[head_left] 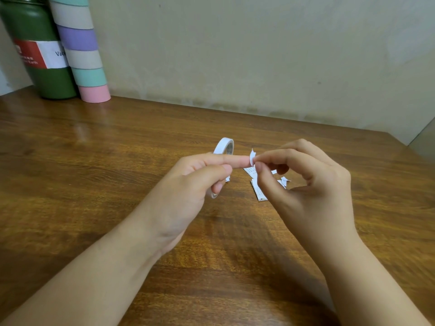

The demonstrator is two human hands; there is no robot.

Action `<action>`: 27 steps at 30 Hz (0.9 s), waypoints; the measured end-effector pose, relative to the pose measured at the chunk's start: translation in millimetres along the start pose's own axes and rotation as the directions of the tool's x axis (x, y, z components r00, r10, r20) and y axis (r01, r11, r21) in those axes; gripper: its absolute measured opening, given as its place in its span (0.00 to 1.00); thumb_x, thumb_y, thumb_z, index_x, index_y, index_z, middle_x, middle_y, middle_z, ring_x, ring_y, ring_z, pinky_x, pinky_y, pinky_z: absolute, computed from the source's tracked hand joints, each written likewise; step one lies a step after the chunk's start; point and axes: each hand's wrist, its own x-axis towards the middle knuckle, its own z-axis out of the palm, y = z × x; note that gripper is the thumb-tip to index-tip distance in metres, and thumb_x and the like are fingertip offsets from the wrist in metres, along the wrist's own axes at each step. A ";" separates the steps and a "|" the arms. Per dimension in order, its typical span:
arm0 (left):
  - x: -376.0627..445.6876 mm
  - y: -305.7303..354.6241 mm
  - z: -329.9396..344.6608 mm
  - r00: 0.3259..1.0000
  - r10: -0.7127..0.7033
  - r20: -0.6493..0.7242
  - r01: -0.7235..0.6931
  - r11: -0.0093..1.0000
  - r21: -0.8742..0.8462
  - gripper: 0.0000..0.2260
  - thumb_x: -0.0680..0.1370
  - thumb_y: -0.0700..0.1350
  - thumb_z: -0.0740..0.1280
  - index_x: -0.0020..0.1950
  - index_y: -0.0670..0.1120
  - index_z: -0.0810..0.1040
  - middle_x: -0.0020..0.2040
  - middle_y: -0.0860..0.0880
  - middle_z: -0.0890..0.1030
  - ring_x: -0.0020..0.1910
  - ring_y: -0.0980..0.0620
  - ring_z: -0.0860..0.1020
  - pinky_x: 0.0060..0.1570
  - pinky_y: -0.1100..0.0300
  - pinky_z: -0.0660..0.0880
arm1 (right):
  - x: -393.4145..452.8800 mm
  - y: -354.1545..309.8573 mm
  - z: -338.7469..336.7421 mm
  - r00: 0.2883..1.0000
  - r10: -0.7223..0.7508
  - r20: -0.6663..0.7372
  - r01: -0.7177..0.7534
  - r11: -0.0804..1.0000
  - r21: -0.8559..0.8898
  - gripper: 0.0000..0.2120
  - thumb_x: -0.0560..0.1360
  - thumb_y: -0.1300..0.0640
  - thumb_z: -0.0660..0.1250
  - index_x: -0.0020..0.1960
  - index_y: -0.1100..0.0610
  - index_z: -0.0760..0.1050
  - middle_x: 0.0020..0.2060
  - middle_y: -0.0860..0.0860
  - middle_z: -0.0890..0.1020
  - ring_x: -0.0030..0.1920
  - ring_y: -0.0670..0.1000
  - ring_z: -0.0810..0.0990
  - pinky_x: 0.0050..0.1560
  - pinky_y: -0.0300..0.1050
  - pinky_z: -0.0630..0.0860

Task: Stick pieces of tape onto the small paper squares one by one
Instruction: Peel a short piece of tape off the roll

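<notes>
My left hand (200,177) grips a white roll of tape (223,145), which stands up behind its fingers, with the index finger stretched out to the right. A small white piece of tape (251,158) sits at that fingertip. My right hand (303,180) pinches this piece between thumb and index finger. Both hands hover above the wooden table (117,161). Small paper squares and strips with print (259,192) lie on the table under my right hand, partly hidden by its fingers. A little white scrap (285,180) lies beside them.
A dark green bottle with a red and white label (40,55) stands at the back left. Next to it leans a tall tube with pastel bands (82,50). A plain wall (259,55) runs along the table's back edge.
</notes>
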 end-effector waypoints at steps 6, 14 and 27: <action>0.8 -1.7 0.7 0.999 0.034 -0.025 -0.032 0.997 0.075 0.14 0.71 0.47 0.60 0.48 0.59 0.83 0.30 0.59 0.69 0.39 0.57 0.68 0.49 0.61 0.64 | 0.3 -2.0 -0.7 1.000 0.001 0.020 -0.001 1.000 -0.012 0.03 0.70 0.58 0.72 0.43 0.56 0.82 0.36 0.47 0.78 0.37 0.47 0.75 0.41 0.35 0.71; 0.2 -1.2 1.1 0.999 0.040 -0.026 -0.037 0.995 0.088 0.14 0.71 0.48 0.60 0.47 0.61 0.84 0.31 0.59 0.69 0.37 0.58 0.67 0.49 0.61 0.63 | 0.5 -2.2 0.5 1.000 -0.010 0.013 0.010 1.000 -0.017 0.01 0.71 0.62 0.71 0.41 0.57 0.81 0.35 0.47 0.78 0.37 0.47 0.75 0.40 0.38 0.71; -0.1 0.2 -0.4 0.999 0.012 -0.037 -0.011 0.999 0.047 0.14 0.71 0.48 0.60 0.47 0.58 0.85 0.29 0.58 0.69 0.37 0.57 0.66 0.51 0.58 0.64 | 1.3 -1.2 0.8 0.998 0.051 0.049 -0.055 0.994 0.090 0.03 0.73 0.62 0.69 0.42 0.56 0.79 0.37 0.44 0.77 0.39 0.43 0.74 0.43 0.31 0.68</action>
